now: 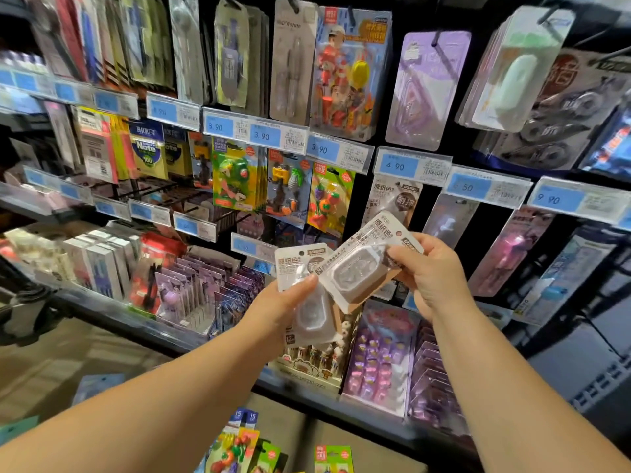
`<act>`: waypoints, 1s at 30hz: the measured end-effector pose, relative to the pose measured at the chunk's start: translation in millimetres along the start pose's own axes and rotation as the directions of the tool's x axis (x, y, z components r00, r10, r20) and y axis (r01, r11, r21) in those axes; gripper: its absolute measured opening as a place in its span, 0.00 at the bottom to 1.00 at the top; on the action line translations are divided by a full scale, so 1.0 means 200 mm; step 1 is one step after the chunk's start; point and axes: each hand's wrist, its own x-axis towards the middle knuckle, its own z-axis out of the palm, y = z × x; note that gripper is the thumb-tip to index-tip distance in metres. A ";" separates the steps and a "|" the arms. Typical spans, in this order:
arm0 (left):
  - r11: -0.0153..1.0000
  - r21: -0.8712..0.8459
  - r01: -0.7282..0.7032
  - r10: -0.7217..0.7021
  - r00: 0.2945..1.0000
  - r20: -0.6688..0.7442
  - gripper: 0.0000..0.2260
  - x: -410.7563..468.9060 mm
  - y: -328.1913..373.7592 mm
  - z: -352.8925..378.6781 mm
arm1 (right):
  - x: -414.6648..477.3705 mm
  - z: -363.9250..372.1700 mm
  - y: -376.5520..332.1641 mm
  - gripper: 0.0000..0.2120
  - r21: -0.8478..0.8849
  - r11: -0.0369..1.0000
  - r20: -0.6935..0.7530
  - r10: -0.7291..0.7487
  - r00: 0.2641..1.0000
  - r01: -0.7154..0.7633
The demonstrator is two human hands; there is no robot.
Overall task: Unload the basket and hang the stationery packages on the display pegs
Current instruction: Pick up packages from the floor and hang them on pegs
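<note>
Held two matching carded packages, one in each of the hands, just below the 4.90 price tag. Gripped the tilted package in the right hand, fingers curled round its right edge, hang-hole end aimed up toward the tag. Pinched the upright package in the left hand, thumb pressed across the card front, below and left of the tag, its right edge tucked under the tilted one.

Judged both light: thin stiff card with a clear plastic blister, probably slick on the bubble and easy to crease at the corners. Best taken by the card edge beside the blister, leaving the punched hole at the top free for a peg.

Saw a like hanging package directly beneath the tag, so probably the right spot. Could not make out the peg itself in the dark.

Worked against a black display wall, thick with hung stationery above and to both sides of the tag. Noted a lower shelf of boxed goods well below the tag, and colourful packs far below it at the bottom edge. Could not tell what held those. Noted dim light and a pale floor down and left of the tag.
</note>
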 end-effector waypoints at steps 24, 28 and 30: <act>0.995 -0.092 -0.036 0.033 0.999 -0.039 0.14 0.03 0.00 0.07 | 0.09 0.06 0.09 0.17 -0.178 0.981 -0.047 -0.087 0.995 0.077; 0.995 -0.094 -0.040 0.036 0.998 -0.046 0.15 0.04 0.02 0.06 | 0.13 0.07 0.09 0.25 -0.176 0.982 -0.051 -0.084 0.995 0.074; 0.995 -0.086 -0.040 0.037 0.999 -0.034 0.16 0.04 0.02 0.05 | 0.15 0.08 0.09 0.31 -0.173 0.982 -0.051 -0.091 0.995 0.080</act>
